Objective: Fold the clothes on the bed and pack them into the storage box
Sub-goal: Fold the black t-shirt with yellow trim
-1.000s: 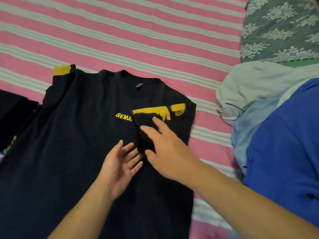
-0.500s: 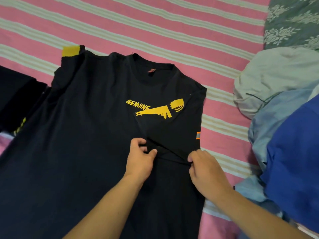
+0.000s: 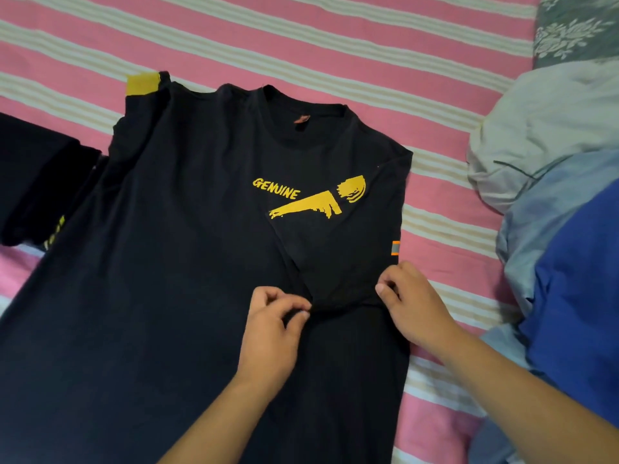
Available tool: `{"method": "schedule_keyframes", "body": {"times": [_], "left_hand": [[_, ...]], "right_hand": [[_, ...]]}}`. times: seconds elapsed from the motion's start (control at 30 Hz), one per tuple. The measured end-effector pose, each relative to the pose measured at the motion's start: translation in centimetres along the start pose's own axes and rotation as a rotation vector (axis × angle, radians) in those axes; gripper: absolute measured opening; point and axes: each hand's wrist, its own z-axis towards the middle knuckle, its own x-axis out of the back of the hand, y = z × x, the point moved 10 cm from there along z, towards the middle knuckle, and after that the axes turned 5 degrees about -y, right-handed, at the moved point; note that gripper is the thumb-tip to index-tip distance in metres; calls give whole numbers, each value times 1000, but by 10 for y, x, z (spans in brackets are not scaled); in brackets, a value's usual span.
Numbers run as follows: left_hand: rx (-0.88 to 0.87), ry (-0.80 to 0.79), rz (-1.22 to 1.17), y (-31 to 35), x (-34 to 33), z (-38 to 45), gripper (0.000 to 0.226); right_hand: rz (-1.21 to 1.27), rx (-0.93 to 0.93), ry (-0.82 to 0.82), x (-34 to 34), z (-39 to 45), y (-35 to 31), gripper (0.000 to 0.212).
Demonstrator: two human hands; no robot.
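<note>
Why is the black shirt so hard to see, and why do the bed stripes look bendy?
Head view: dim, warm light makes the black shirt swallow its folds, though its yellow print stays sharp; the wide lens curves the striped sheet towards the edges; left hand and right hand look slightly soft.

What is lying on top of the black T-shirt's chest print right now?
The T-shirt's own right sleeve is folded inward over the yellow print, pinched at its hem by left hand and right hand. "GENUINE" shows; the print's covered part cannot be seen.
</note>
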Motion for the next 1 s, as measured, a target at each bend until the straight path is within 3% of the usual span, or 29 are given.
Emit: {"method": "schedule_keyframes", "body": {"times": [0.07, 0.13, 0.2, 0.27, 0.3, 0.5, 0.6, 0.67, 0.8, 0.9, 1.0], "left_hand": [[-8, -83, 157, -7, -13, -5, 17], [145, -168, 154, -13, -23, -2, 29], [330, -145, -149, -14, -24, 7, 31], [453, -151, -471, -9, -33, 6, 14], [477, -153, -508, -5, -35, 3, 7], [545, -2, -566, -26, -33, -30, 6], [557, -113, -418, -21, -38, -32, 8], [567, -168, -317, -20, -37, -22, 15], [640, -147, -440, -24, -30, 1, 39], [660, 27, -604, -29, -22, 20, 41], [637, 111, -782, -20, -21, 48, 35]], "right_hand": [[7, 40, -46, -6, -6, 2, 12], [18, 55, -66, -10, -10, 5, 12], [46, 61, -53, -8, -10, 8, 11], [27, 72, -53, -9, -11, 10, 25], [-9, 63, -54, -9, -12, 12, 31], [-319, 178, 199, 15, -31, -1, 20], [-472, 243, 191, 13, -44, -7, 8], [-487, 257, 181, 19, -43, -15, 29], [-384, 252, 271, 69, 30, -52, 27], [-534, 245, 64, 77, 115, -84, 53], [-612, 110, -103, 67, 162, -91, 51]]}}
